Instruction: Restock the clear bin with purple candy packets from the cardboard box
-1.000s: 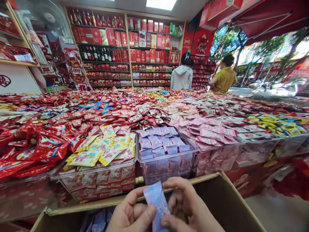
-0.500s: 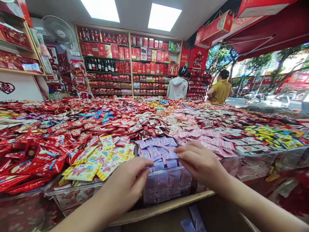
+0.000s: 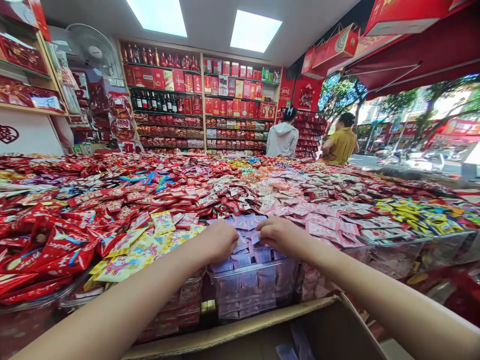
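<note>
Small purple sachets (image 3: pixel 243 261) stand in tidy rows in a clear plastic bin (image 3: pixel 247 290) in front of me. My left hand (image 3: pixel 221 241) lies over the bin's left side, fingers curled in, their tips mostly hidden. Over the right side, my right hand (image 3: pixel 279 234) reaches down with bent fingers drawn together, the tips against the sachets. Whether either hand grips a sachet is hard to see. Inside an open cardboard box (image 3: pixel 232 336) below the bin lie a few more purple sachets (image 3: pixel 296 345).
Yellow-edged sachets (image 3: pixel 129 257) and large red packets (image 3: pixel 48 250) lie left of the bin, pink sachets (image 3: pixel 326 222) to its right. A wide counter of sweets extends behind. Two people, one in a grey hooded top (image 3: pixel 283 137) and one in yellow (image 3: pixel 339 145), stand beyond.
Both hands have moved farther forward over the purple sachets, and their fingers are more curled. My view has shifted slightly, showing more of the cardboard box.
</note>
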`<action>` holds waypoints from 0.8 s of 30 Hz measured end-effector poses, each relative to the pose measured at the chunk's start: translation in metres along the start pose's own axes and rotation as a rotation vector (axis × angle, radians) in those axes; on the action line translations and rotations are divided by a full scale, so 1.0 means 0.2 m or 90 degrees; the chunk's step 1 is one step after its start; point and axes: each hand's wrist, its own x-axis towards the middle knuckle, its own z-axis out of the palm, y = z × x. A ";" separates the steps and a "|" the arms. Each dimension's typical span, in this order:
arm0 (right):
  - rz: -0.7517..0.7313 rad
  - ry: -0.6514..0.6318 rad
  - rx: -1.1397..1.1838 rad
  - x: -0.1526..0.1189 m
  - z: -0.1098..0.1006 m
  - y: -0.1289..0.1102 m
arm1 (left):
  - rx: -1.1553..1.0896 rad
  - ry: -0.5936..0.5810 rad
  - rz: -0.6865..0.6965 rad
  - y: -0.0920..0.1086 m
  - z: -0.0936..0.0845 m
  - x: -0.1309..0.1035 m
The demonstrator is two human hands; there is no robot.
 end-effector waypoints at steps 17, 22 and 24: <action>0.070 -0.187 0.057 0.09 -0.03 -0.03 | -0.002 -0.004 0.058 -0.01 0.02 0.02; 0.080 -0.164 0.060 0.10 -0.09 -0.06 | -0.040 0.068 0.040 -0.02 -0.06 -0.03; 0.092 -0.100 0.073 0.04 -0.16 -0.13 | -0.057 0.120 0.022 0.01 -0.11 -0.14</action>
